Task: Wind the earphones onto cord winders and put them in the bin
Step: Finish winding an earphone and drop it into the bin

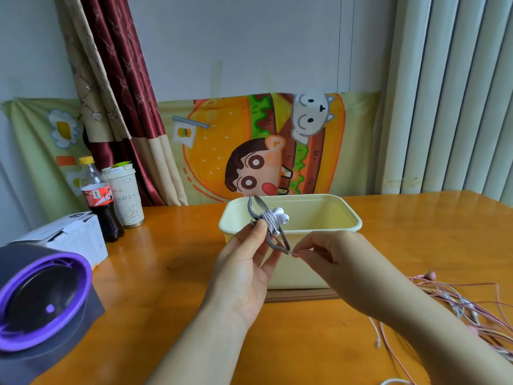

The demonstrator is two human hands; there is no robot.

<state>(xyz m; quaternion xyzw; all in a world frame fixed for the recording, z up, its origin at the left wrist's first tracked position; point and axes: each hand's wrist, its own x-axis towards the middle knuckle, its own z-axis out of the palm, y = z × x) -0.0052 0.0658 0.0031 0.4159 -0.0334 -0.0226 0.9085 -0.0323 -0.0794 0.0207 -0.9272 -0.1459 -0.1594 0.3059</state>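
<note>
My left hand (247, 269) holds a grey cord winder (254, 209) between thumb and fingers, just in front of the near rim of the pale yellow bin (344, 215). White earphones (279, 218) are wound round the winder's middle, with the earbuds sticking out on the right. My right hand (330, 262) pinches the plug end of the cord at the winder's lower tip. A tangle of pink and white earphones (455, 301) lies on the table at the right.
The orange wooden table (172, 273) carries a cola bottle (98, 201), a paper cup (126, 195) and a white box (69, 237) at the left. A purple-rimmed black device (39, 298) stands at the near left. A brown lid (302, 295) lies under the bin.
</note>
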